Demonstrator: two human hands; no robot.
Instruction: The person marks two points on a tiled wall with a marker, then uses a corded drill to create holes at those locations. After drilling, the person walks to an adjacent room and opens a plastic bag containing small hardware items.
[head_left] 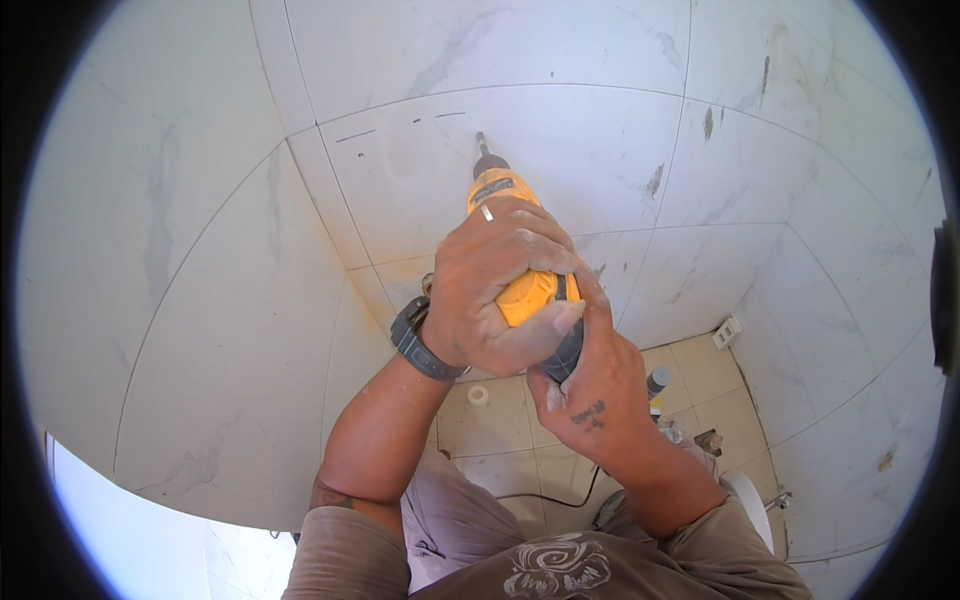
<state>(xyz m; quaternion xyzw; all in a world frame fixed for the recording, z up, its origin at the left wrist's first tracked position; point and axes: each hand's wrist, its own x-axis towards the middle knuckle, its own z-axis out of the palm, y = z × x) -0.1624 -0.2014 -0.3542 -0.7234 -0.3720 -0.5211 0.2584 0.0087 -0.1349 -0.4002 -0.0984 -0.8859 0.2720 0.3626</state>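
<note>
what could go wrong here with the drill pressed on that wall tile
1. The bit meets glossy tile, so it may skate off the pencil marks and scratch the glaze.
2. Both hands, left hand over the yellow drill and right hand on its grip, push from behind; too much force might crack the tile.
3. The black cord trails across the floor near the legs, a possible snag.

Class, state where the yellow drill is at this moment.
In the head view the yellow drill sits at centre, gripped by the left hand and right hand, its bit against the white tiled wall.
</note>
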